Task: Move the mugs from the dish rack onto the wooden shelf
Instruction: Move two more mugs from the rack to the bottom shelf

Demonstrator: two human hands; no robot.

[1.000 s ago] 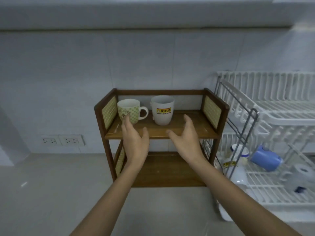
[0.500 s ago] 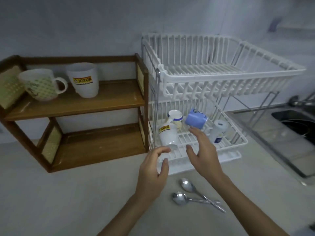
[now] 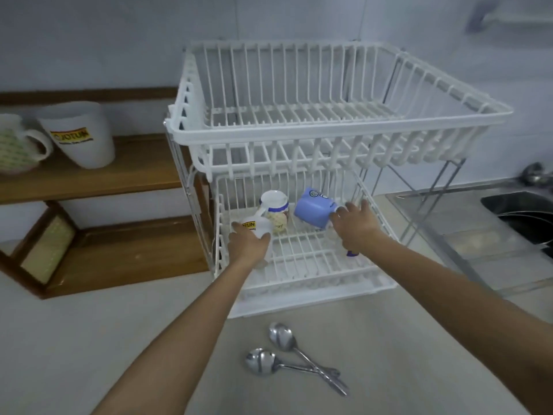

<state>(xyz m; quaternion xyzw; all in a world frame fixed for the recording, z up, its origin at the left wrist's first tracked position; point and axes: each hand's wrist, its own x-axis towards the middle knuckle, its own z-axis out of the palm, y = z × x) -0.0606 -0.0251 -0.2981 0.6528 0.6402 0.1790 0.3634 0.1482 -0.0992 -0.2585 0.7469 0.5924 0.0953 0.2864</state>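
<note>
In the lower tier of the white dish rack [image 3: 329, 139], my left hand [image 3: 250, 247] wraps around a white mug with a yellow logo [image 3: 254, 226]. My right hand [image 3: 357, 226] grips the open end of a blue mug [image 3: 312, 208] lying on its side. Between them stands a patterned mug with a blue band [image 3: 274, 206]. A blue bit of another mug [image 3: 352, 253] shows under my right wrist; the rest is hidden. On the wooden shelf [image 3: 125, 178] at the left stand a white logo mug [image 3: 82, 136] and a green-patterned mug [image 3: 13, 145].
Two metal spoons [image 3: 287, 357] lie crossed on the counter in front of the rack. A steel sink [image 3: 520, 214] sits at the right. The rack's upper tier holds nothing. The shelf's lower board [image 3: 128, 250] is bare.
My view has swung from the shelf to the rack. Both hands left the shelf, reached into the lower tier and closed on the white logo mug and the blue mug.
</note>
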